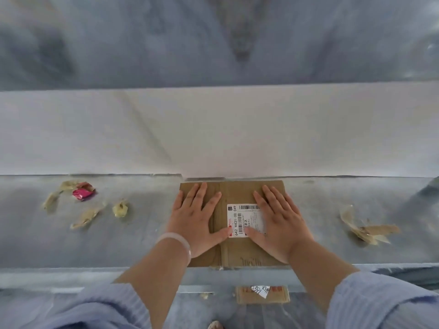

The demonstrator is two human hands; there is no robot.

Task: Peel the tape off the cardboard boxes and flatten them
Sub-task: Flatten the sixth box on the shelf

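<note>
Cardboard box (240,193), brown, corrugated, with a white printed shipping label (244,219) on its upper face: it is laid flat on the grey metal counter (142,238), its far edge close against the white panel behind.

Hands: the left hand (194,222) and right hand (280,224) are pressed palm-down on the box, fingers straight and spread, nothing gripped. The right thumb is set on the label.

Peeled material: crumpled yellowish tape scraps (86,216) are scattered on the counter well to the left, beside a pink foil wrapper (83,193). A further heap of tape strips (367,230) is seen well to the right.

Progress, as judged: no tape is visible on this box's upper face, and the box appears collapsed, so the flattening step is taken to be at or near its end.

Outstanding: a second brown cardboard piece (261,294), bearing a torn white label, is seen below the counter's near edge. Whether it is flattened cannot be told.
</note>
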